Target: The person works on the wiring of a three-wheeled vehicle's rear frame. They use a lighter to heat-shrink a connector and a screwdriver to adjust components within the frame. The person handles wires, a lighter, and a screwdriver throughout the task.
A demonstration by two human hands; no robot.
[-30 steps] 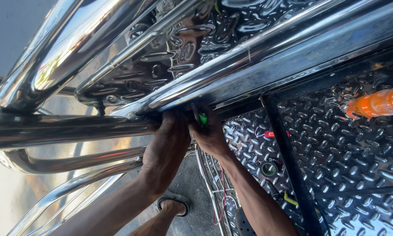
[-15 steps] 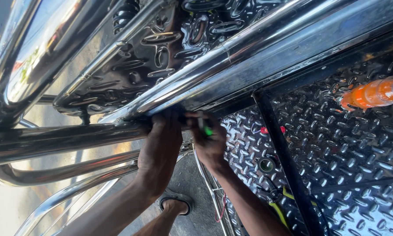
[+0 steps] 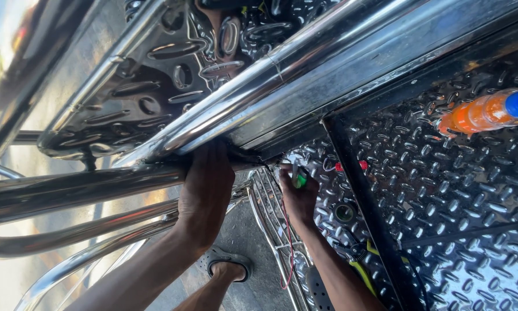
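Under the polished steel frame, the left hand (image 3: 207, 193) is pressing up against the joint where a thick chrome tube (image 3: 80, 193) is meeting a slanting rail (image 3: 305, 75). Fingers are curling over the tube's end; whether they are clamped fully around it cannot be told, since the fingertips are hidden behind the metal.

Just right of that joint, the right hand (image 3: 298, 198) is gripping a small green-handled tool (image 3: 299, 179), fingers closed tight on it. Only the handle's bright green part is showing, poking out between thumb and fingers; its tip is pointing up toward the corner of the rail and is hidden. The tool is looking short and slim, with a glossy plastic finish.

Beside the right hand, diamond-pattern tread plate (image 3: 466, 230) is running across the right half of the view, shiny and reflecting light. A dark bar (image 3: 365, 207) is crossing it diagonally. An orange bottle with a blue cap (image 3: 486, 110) is lying on the plate, well apart from both hands. A small round ring (image 3: 343, 213) is sitting near the right wrist, and a red fitting (image 3: 339, 167) is showing just past the tool. A thin red wire (image 3: 288, 253) is hanging along a wire grille (image 3: 270, 213) between the two forearms. Lower down, a sandalled foot (image 3: 229, 269) is resting on grey ground.
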